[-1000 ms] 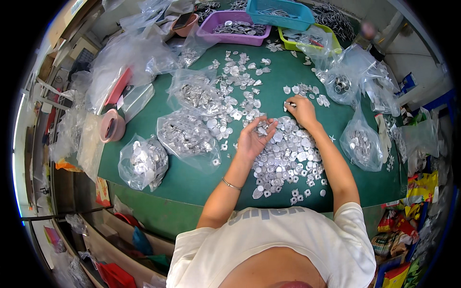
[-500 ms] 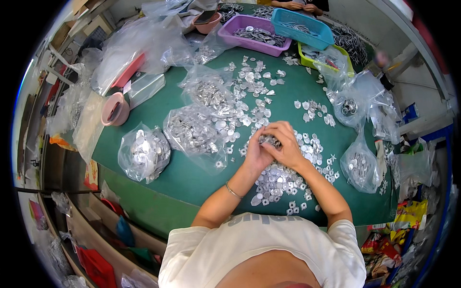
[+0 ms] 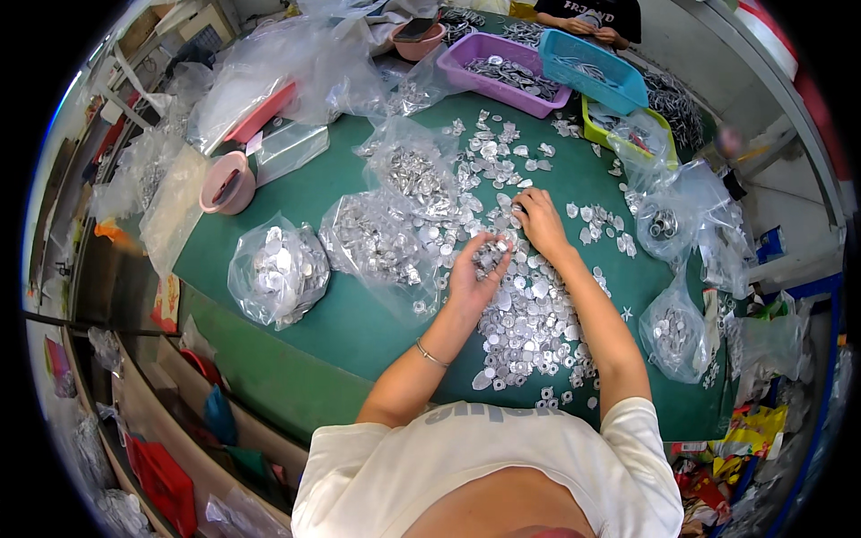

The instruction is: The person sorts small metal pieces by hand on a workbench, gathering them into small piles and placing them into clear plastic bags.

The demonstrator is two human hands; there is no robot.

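Observation:
My left hand (image 3: 467, 283) is cupped around a handful of small silver metal pieces (image 3: 490, 257), palm turned up. Just to its upper right, my right hand (image 3: 543, 226) reaches low over the table with its fingers curled down. What its fingertips pinch, if anything, is too small and hidden to make out. Below both hands spreads a heap of flat silver metal pieces (image 3: 529, 330), some round, some with holes. More loose silver pieces (image 3: 489, 148) lie scattered beyond the hands.
Clear plastic bags of metal pieces (image 3: 377, 240) stand left on the green table (image 3: 296, 193), with another bag (image 3: 674, 325) at right. A pink bowl (image 3: 228, 184) sits far left. Purple (image 3: 511, 73), blue (image 3: 592, 72) and lime trays stand at the back, near another person's hands (image 3: 592, 29).
My hands were together around the pieces. Now they are apart: my right hand has moved up and away to the table, while my left keeps the handful. The whole view has shifted slightly.

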